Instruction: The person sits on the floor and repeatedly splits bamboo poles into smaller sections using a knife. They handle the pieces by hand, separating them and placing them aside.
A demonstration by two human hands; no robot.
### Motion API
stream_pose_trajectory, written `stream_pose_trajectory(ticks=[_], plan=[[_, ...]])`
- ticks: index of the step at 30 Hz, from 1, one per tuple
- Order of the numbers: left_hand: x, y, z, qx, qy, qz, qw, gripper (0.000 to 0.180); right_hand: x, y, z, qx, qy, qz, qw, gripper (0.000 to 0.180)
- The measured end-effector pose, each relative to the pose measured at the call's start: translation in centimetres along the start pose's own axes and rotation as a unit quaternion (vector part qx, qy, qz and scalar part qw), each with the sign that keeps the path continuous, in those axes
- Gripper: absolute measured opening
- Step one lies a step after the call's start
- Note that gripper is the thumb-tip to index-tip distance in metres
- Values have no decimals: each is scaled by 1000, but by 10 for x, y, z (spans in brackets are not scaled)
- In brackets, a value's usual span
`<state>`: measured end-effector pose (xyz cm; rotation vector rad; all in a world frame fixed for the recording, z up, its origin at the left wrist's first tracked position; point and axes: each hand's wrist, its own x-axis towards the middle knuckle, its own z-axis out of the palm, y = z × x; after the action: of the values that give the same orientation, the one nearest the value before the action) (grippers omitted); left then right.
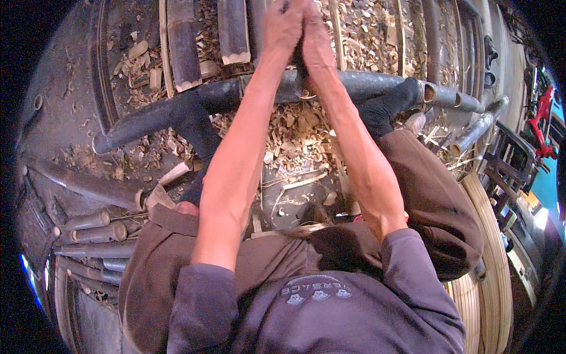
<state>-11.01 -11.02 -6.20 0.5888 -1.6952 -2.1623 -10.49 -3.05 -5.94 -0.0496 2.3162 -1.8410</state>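
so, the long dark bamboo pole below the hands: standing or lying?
Lying. The pole stretches left to right across the view, with wood shavings on its near and far sides.

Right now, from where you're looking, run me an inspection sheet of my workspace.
Surface: dark grey floor, scattered with chips.
Job's things: a dark pole lies crosswise in front of the person; dark split lengths lie beyond it.
Clutter: pale wood shavings between the legs; cut poles piled at left.
Hands: left hand and right hand close together at the top edge; what they grip is unclear.
Cables: nothing seen.
Surroundings: pale long strips at right; a red object farther off.
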Motion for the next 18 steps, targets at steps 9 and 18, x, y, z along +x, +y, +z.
stream_pose_trajectory(ticks=[9,18], plan=[[-69,20,-49,50,280,109,953,39,-33,-25,19,16,-331,20,943,57],[-63,0,-53,-27,249,16,968,29,-21,-30,14,-54,-365,56,928,67]])
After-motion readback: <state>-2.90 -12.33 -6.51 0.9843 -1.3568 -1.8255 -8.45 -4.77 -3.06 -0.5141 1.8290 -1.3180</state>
